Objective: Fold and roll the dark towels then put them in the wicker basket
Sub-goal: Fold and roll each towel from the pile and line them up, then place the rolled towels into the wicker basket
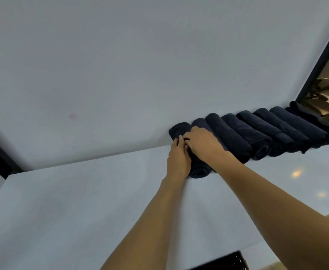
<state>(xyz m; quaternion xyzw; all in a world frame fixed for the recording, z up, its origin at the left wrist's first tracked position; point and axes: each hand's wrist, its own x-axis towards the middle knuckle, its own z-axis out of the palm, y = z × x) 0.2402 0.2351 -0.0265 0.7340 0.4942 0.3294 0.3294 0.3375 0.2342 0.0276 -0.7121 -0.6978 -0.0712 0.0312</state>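
single head-worn wide-angle view, tilted, looking forward and down along both forearms, close over white tabletop (82, 201) toward wall

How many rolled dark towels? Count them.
8: one row against the wall: leftmost towel, second towel held by left hand and right hand, six more rightward; some may be hidden.

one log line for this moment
left hand: grips towel roll | right hand: grips same roll | in row of rolls

Eight rolled dark towels (244, 133), two hands (179, 162), one table (82, 201).
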